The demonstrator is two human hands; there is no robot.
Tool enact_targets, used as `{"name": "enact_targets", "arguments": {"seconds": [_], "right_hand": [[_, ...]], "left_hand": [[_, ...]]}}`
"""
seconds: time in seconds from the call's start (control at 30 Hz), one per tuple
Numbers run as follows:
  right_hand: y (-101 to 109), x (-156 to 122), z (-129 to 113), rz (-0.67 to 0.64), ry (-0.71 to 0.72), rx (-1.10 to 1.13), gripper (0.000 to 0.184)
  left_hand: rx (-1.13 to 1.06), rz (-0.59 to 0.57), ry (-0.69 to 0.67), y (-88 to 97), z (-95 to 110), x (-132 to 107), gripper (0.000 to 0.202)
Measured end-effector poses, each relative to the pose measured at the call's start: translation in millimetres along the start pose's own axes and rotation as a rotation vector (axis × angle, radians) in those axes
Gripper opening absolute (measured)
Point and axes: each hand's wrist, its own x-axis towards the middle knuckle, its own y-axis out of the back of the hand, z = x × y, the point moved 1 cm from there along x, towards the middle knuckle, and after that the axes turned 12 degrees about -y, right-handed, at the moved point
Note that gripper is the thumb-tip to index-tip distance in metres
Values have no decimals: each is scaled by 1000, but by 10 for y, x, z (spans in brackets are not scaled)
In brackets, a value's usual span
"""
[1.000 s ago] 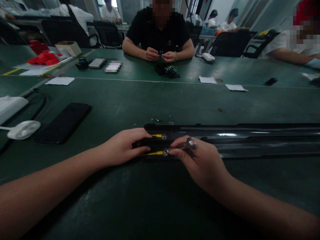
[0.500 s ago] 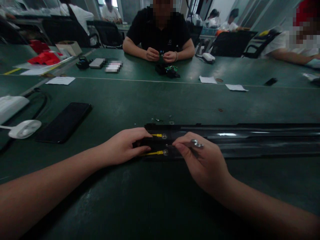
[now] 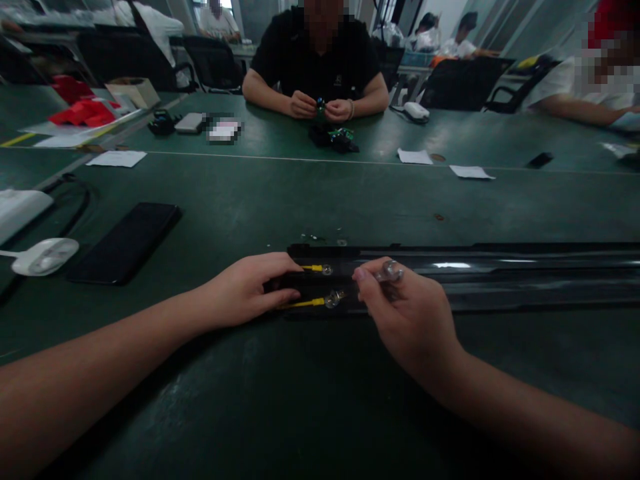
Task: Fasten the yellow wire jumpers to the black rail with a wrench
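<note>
A long, glossy black panel [image 3: 500,293] lies across the table, with two yellow-sleeved wire terminals near its left end. The upper terminal [image 3: 314,268] meets a round metal screw [image 3: 327,269]; the lower terminal [image 3: 311,303] meets another screw [image 3: 331,300]. My left hand [image 3: 255,287] grips the panel's left end, thumb below and fingers above, beside the terminals; what lies under its palm is hidden. My right hand [image 3: 407,297] pinches a slim screwdriver with a clear, shiny handle end [image 3: 393,271]. Its thin shaft points left to the lower screw; whether it touches is hard to tell.
A black phone [image 3: 125,243] and a white plug-like device [image 3: 46,257] lie to the left. Small bits [image 3: 314,237] sit just behind the panel. Across the table a person in black [image 3: 317,67] handles small electronic parts. Paper slips [image 3: 415,157] lie farther back.
The screwdriver has shifted from between the two screws to the lower one, its handle end rising a little. My left hand stays at the panel's end. The view has tilted slightly.
</note>
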Motion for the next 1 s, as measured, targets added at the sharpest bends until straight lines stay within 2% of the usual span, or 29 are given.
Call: {"name": "enact_targets", "arguments": {"seconds": [0.23, 0.43, 0.67, 0.87, 1.0], "right_hand": [[-4, 42, -26, -125, 47, -32, 28], [5, 39, -19, -184, 78, -32, 25], [46, 49, 14, -347, 158, 53, 22], [27, 58, 34, -333, 173, 139, 20], [34, 30, 44, -209, 26, 126, 21]], "left_hand": [[-10, 3, 1, -8, -19, -7, 25], [-2, -4, -1, -3, 3, -9, 26], [-9, -3, 15, -7, -17, -3, 23], [-8, -22, 40, -1, -14, -5, 23], [-4, -22, 28, 2, -5, -11, 24]]}}
